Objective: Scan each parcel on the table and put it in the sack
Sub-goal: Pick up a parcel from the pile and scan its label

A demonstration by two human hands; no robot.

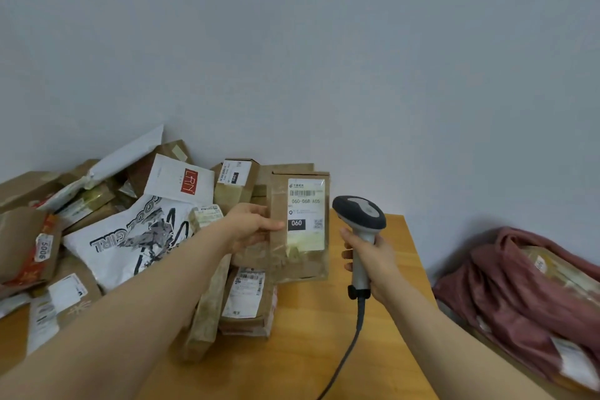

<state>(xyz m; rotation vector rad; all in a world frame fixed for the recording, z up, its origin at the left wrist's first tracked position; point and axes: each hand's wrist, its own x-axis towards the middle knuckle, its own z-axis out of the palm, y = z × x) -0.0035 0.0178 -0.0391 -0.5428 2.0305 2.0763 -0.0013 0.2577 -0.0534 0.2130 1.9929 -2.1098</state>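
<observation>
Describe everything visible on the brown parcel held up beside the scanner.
The brown parcel is a flat cardboard box under glossy clear tape, held upright above the table, face toward the camera. A white shipping label carries a barcode, "060-068 A05", a black "060" block and a QR code. The left hand holds its left edge, thumb on the front. The scanner, in the right hand, is close by its right edge.

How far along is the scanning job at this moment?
Done: at least two parcels already lie in the reddish sack. In hand: the left hand holds a brown parcel upright, beside the scanner gripped by the right hand. Left: a large pile on the table.
</observation>
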